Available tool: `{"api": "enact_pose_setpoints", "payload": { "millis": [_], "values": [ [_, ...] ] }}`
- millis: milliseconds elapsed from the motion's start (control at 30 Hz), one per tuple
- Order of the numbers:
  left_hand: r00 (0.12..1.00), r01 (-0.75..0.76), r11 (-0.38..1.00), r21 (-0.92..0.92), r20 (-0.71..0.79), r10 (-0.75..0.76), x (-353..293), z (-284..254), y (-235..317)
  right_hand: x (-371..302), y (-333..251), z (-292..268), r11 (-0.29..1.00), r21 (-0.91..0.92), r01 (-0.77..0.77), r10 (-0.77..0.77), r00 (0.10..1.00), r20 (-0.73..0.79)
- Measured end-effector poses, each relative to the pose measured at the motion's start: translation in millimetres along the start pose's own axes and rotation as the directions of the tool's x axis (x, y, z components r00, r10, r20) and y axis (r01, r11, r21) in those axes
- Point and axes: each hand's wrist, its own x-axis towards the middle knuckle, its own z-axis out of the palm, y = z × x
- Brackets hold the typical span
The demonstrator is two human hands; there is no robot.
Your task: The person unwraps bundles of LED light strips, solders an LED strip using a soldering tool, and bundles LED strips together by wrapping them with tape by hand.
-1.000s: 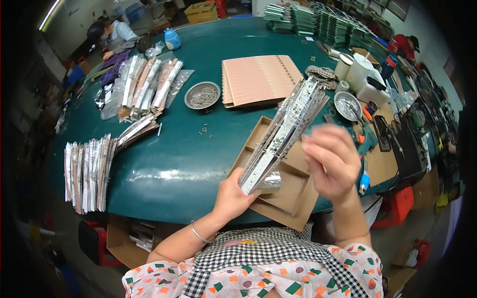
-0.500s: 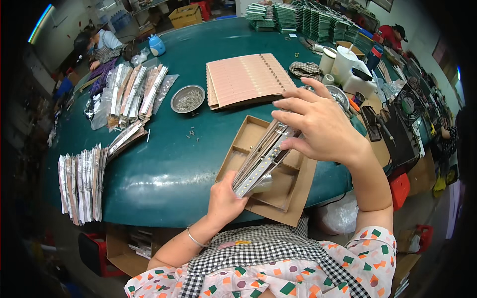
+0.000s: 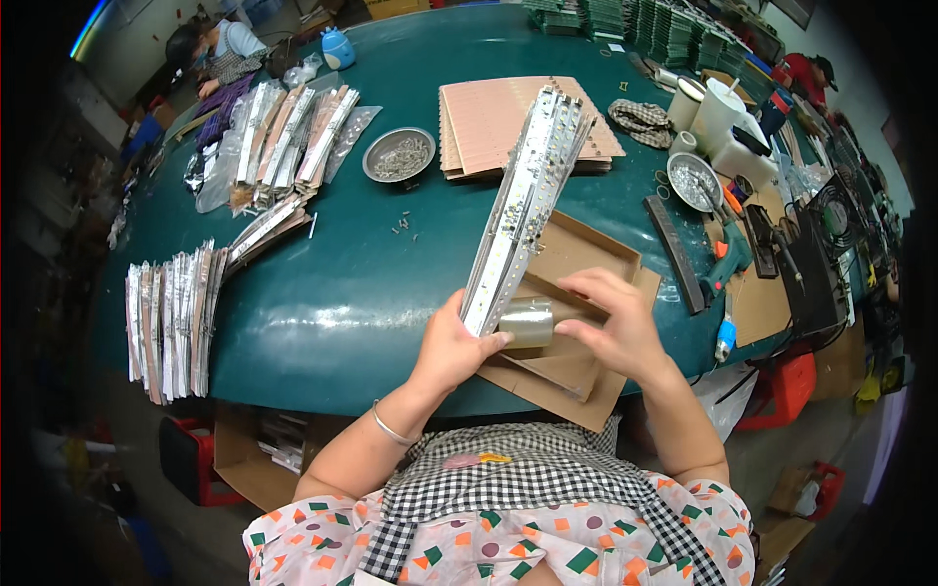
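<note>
A bundle of narrow LED circuit-board strips [image 3: 528, 195] stands tilted upward, gripped at its lower end by my left hand [image 3: 447, 347]. The strips' white faces carry rows of small components. Just right of that grip, a roll of clear tape [image 3: 528, 324] is by my left thumb tip. My right hand [image 3: 625, 332] hovers at the roll's right side, thumb and fingers apart; whether it touches the tape I cannot tell. Beneath lies a cardboard tray [image 3: 594, 246] with dividers, partly hidden by the hands and roll.
Pink panels [image 3: 479, 117] are stacked beyond the tray. A metal bowl of small parts [image 3: 399, 156] sits left of them. Bundled strips [image 3: 174, 322] lie at left, more in plastic bags [image 3: 283, 137] behind. At right are a dark bar [image 3: 674, 252] and a green power screwdriver [image 3: 725, 262].
The bundle has swung upright in my left hand. My right hand has left its upper end and come down beside the tape roll. The whole view has shifted.
</note>
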Motion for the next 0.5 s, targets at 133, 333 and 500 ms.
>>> {"api": "enact_pose_setpoints", "payload": {
  "millis": [133, 333, 500],
  "values": [
    [0.999, -0.05, 0.996, -0.067, 0.018, 0.051, 1.7, -1.5, -8.0, 2.3, 18.5, 30.7, 0.986, 0.103, -0.134, 0.127, 0.99, 0.067],
    [0.995, 0.098, 0.992, -0.076, 0.022, -0.097, 1.3, -2.0, 2.8, 9.3, 28.7, 39.3, 0.954, 0.237, -0.186, 0.192, 0.981, 0.001],
    [0.997, 0.081, 0.993, -0.081, 0.027, -0.079, 1.3, -2.9, 3.7, 16.6, 20.4, 36.8, 0.924, 0.341, -0.173, 0.224, 0.968, -0.117]
  ]
}}
